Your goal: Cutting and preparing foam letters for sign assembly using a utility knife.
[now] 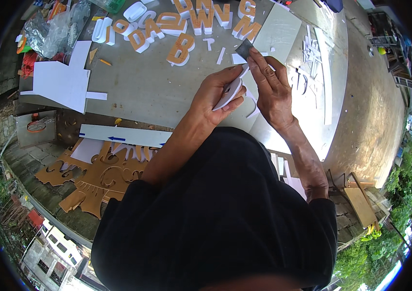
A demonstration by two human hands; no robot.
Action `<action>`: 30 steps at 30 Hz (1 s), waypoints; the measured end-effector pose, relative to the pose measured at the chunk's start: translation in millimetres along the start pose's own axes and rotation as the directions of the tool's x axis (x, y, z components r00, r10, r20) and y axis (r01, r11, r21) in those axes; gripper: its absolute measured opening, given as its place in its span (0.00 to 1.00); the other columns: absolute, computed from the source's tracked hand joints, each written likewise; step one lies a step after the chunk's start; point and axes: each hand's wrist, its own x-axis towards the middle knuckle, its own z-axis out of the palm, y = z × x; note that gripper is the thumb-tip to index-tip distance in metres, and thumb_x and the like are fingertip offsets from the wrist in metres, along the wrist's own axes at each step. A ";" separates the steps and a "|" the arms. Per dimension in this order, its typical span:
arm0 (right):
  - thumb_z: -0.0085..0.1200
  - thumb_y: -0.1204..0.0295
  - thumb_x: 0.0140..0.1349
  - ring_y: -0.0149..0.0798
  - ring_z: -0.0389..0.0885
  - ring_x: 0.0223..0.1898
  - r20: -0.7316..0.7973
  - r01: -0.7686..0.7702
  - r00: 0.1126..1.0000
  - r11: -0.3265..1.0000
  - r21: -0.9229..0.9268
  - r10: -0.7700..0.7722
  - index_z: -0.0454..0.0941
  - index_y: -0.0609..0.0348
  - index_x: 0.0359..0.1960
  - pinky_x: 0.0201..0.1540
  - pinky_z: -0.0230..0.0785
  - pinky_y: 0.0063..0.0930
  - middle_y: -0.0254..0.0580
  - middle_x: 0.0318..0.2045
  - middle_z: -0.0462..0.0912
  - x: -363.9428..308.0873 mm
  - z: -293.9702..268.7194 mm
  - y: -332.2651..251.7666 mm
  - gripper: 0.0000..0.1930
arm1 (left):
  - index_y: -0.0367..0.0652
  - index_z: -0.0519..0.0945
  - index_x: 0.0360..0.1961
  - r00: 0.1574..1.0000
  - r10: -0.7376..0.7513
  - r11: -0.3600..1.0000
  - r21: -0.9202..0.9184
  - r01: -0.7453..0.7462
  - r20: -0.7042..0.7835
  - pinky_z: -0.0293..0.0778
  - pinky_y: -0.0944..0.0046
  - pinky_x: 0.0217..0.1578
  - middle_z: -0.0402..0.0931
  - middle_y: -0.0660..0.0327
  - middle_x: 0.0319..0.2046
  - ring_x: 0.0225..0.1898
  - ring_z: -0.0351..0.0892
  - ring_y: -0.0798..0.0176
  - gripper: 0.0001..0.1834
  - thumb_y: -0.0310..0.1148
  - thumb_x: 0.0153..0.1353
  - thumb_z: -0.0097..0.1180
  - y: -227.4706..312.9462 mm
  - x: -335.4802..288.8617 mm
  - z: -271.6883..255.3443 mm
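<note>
My left hand [207,97] is closed round a white curved cut-out letter [228,96], held on edge above the table; which letter it is I cannot tell. Beside it, my right hand [273,92] pinches a dark grey square of what looks like sandpaper [245,48] between thumb and fingers. The square is raised just beyond the top of the white piece. Several thick letters with brown faces and white sides stand past my hands, among them a B [180,50] and an M [246,30]. Thin white offcuts [221,56] lie close to my fingers.
The grey table [133,92] carries a white sheet [60,80] at the left and a heap of white strips [312,53] at the right. Clear plastic bags [55,34] crowd the far left corner. Brown cut-out panels [101,177] lie below the near edge. A chair [358,203] stands at the lower right.
</note>
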 end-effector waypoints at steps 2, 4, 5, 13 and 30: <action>0.56 0.91 0.49 0.48 0.77 0.56 0.031 -0.006 1.000 1.000 0.016 0.005 0.78 0.60 0.59 0.53 0.80 0.36 0.39 0.63 0.77 1.1 1.1 4.3 0.31 | 0.39 0.74 0.31 1.000 -0.001 1.000 0.000 0.001 0.009 0.55 0.74 0.08 0.69 0.64 0.15 0.11 0.58 0.73 0.17 0.36 0.77 0.43 1.7 0.5 4.2; 0.57 0.90 0.49 0.49 0.76 0.58 -0.041 -0.053 0.998 0.994 0.093 0.057 0.78 0.59 0.59 0.56 0.78 0.37 0.39 0.63 0.77 5.0 0.9 4.5 0.31 | 0.39 0.75 0.33 0.995 0.068 0.994 0.090 -0.061 -0.072 0.54 0.74 0.08 0.69 0.64 0.15 0.12 0.58 0.74 0.15 0.36 0.77 0.44 -0.3 -3.0 12.8; 0.57 0.90 0.50 0.50 0.76 0.60 -0.105 -0.094 0.988 0.980 0.174 0.113 0.78 0.58 0.59 0.58 0.77 0.37 0.39 0.63 0.77 6.5 -0.1 3.3 0.31 | 0.39 0.75 0.33 0.995 0.068 0.994 0.090 -0.061 -0.072 0.54 0.74 0.08 0.69 0.64 0.15 0.12 0.58 0.74 0.15 0.36 0.77 0.44 -0.8 -2.0 9.7; 0.56 0.90 0.46 0.43 0.78 0.58 -0.070 -0.016 0.997 0.987 0.158 0.028 0.80 0.48 0.59 0.43 0.84 0.28 0.30 0.63 0.78 3.2 11.4 1.8 0.35 | 0.42 0.75 0.33 0.983 0.170 0.970 0.189 -0.155 -0.066 0.55 0.73 0.09 0.66 0.67 0.14 0.13 0.58 0.74 0.13 0.37 0.74 0.49 -4.1 1.4 1.8; 0.53 0.92 0.46 0.46 0.82 0.48 -0.034 -0.080 0.996 0.990 0.117 0.085 0.78 0.51 0.62 0.42 0.83 0.30 0.34 0.63 0.78 -6.2 18.2 8.8 0.37 | 0.41 0.77 0.38 0.988 0.152 0.970 0.191 -0.152 0.015 0.55 0.75 0.11 0.69 0.67 0.18 0.13 0.60 0.74 0.12 0.38 0.74 0.51 -2.8 0.0 -1.1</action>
